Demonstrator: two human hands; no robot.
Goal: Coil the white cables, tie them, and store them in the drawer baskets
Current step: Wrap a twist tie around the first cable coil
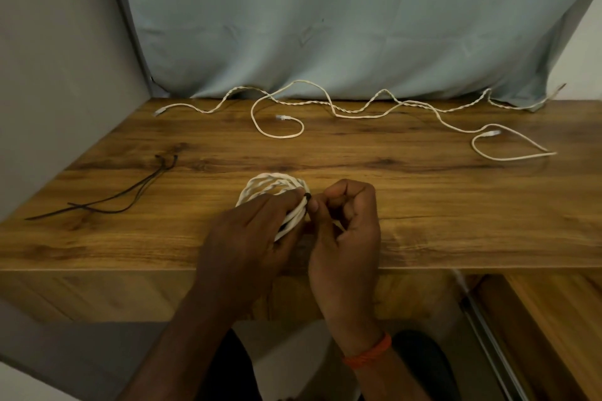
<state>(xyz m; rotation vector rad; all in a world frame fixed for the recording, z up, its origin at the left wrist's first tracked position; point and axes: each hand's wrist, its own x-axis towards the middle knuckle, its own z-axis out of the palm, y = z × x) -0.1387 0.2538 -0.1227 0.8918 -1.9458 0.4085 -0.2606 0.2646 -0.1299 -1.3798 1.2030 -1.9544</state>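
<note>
The coiled white cable (pixel 273 195), near the table's (pixel 456 205) front edge, sits under the left hand (pixel 250 231) while right fingertips (pixel 313 205) pinch a black tie (pixel 307 195); slipping could loosen it.

home room | wooden desk (pixel 423 205) | pale curtain (pixel 325 26) | plain wall (pixel 49 75)

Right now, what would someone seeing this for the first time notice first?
First, the two hands at the near edge of the wooden table: the left hand holds a coiled white cable while the right hand pinches a small black tie on it. Behind, loose white cables snake along the back; black ties lie left.
</note>
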